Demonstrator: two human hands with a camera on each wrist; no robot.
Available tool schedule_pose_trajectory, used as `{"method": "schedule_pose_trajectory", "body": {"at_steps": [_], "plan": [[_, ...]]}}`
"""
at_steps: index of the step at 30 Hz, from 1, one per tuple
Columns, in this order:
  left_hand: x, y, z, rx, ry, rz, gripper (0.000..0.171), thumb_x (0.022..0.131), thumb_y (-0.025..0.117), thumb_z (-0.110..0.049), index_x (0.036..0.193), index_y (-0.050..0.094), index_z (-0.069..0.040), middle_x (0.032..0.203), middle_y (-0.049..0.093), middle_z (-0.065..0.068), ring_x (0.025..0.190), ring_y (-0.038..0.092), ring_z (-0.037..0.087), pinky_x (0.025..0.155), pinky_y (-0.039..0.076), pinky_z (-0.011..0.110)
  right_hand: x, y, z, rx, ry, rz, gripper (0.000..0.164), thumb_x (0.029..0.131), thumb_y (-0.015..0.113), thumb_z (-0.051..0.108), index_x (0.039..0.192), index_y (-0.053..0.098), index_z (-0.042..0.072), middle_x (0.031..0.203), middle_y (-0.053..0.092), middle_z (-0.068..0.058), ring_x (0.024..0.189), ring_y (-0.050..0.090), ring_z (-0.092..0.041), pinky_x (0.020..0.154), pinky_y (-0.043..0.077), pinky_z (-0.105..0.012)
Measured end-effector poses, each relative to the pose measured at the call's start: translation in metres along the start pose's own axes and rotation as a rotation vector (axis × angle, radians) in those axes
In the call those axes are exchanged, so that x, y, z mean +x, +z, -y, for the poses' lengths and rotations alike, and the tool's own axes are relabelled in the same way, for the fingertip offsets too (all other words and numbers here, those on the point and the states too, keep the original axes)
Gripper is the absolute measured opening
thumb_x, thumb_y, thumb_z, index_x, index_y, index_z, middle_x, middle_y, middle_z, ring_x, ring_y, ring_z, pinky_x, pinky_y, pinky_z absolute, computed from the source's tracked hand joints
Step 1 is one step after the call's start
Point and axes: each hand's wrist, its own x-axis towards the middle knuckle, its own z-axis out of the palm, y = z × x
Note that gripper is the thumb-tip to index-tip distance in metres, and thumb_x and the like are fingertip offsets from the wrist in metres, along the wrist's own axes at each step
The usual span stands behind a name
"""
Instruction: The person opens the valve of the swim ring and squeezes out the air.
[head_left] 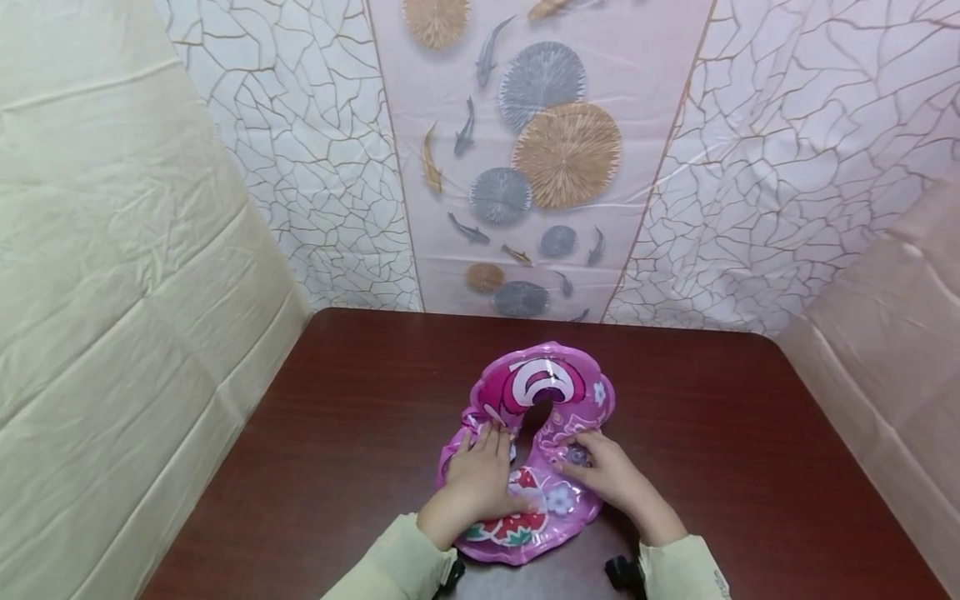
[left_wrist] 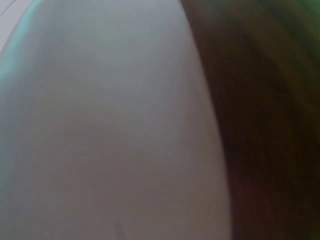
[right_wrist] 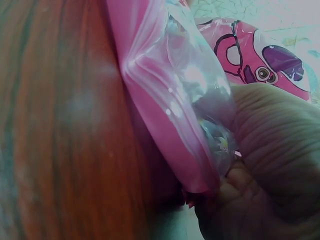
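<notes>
A pink inflatable swim ring (head_left: 551,508), printed with strawberries, flowers and a cartoon face, lies on the table. Its rim looks soft and wrinkled; folds show up close in the pink vinyl (right_wrist: 160,130). My left hand (head_left: 480,479) rests on the ring's left side with fingers straight and the thumb spread toward the strawberries. On the opposite side my right hand (head_left: 611,475) pinches the vinyl between thumb and fingers. The right wrist view shows that hand (right_wrist: 275,150) against the clear upper layer, its fingertips partly hidden. Only blurred skin of the left hand (left_wrist: 110,125) fills the left wrist view.
The dark brown table (head_left: 360,400) extends around the ring on all sides. Behind it hangs a patterned backdrop (head_left: 525,167). Pale fabric covers the left wall (head_left: 135,292) and the right wall (head_left: 892,333).
</notes>
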Motion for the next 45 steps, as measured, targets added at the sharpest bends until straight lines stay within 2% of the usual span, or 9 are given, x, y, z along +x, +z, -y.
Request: {"method": "schedule_pose_trajectory", "body": {"at_steps": [5, 10, 19, 30, 45], "plan": [[-0.0002, 0.0019, 0.0007, 0.002, 0.003, -0.007, 0.122, 0.072, 0.063, -0.084, 0.157, 0.03, -0.002, 0.164, 0.025, 0.018, 0.151, 0.023, 0.03, 0.121, 0.018, 0.052, -0.0004, 0.0006, 0.0007, -0.009, 0.024, 0.002, 0.04, 0.087, 0.08, 0.027, 0.117, 0.069, 0.003, 0.128, 0.063, -0.022, 0.121, 0.058, -0.042, 0.104, 0.045, -0.056], [0.0002, 0.0026, 0.0007, 0.011, -0.005, 0.015, 0.121, 0.073, 0.06, -0.085, 0.157, 0.03, -0.004, 0.164, 0.024, 0.016, 0.152, 0.021, 0.03, 0.122, 0.016, 0.053, -0.0014, 0.0009, 0.0019, -0.009, 0.042, 0.009, 0.042, 0.087, 0.08, 0.027, 0.118, 0.068, 0.002, 0.131, 0.061, -0.024, 0.124, 0.056, -0.043, 0.106, 0.043, -0.057], [0.0, -0.0014, 0.0, 0.007, -0.013, 0.04, 0.122, 0.074, 0.058, -0.086, 0.158, 0.029, -0.004, 0.165, 0.022, 0.016, 0.152, 0.019, 0.03, 0.122, 0.014, 0.053, -0.0011, -0.0007, 0.0028, -0.018, 0.031, 0.015, 0.047, 0.087, 0.079, 0.027, 0.122, 0.067, -0.001, 0.136, 0.057, -0.029, 0.129, 0.05, -0.048, 0.107, 0.04, -0.059], [-0.0014, -0.0029, -0.0004, -0.01, -0.016, 0.047, 0.121, 0.075, 0.061, -0.084, 0.158, 0.027, -0.003, 0.165, 0.021, 0.016, 0.152, 0.019, 0.031, 0.122, 0.014, 0.053, -0.0009, -0.0002, 0.0033, -0.001, 0.047, 0.014, 0.045, 0.087, 0.079, 0.025, 0.122, 0.067, -0.001, 0.132, 0.06, -0.025, 0.125, 0.054, -0.044, 0.106, 0.042, -0.057], [-0.0029, -0.0045, -0.0018, -0.015, -0.019, 0.046, 0.12, 0.076, 0.062, -0.082, 0.158, 0.027, -0.003, 0.165, 0.023, 0.016, 0.152, 0.02, 0.03, 0.122, 0.015, 0.053, -0.0008, 0.0008, 0.0019, -0.006, 0.026, 0.008, 0.042, 0.086, 0.08, 0.027, 0.119, 0.068, 0.002, 0.126, 0.064, -0.019, 0.121, 0.058, -0.04, 0.103, 0.046, -0.055]]}}
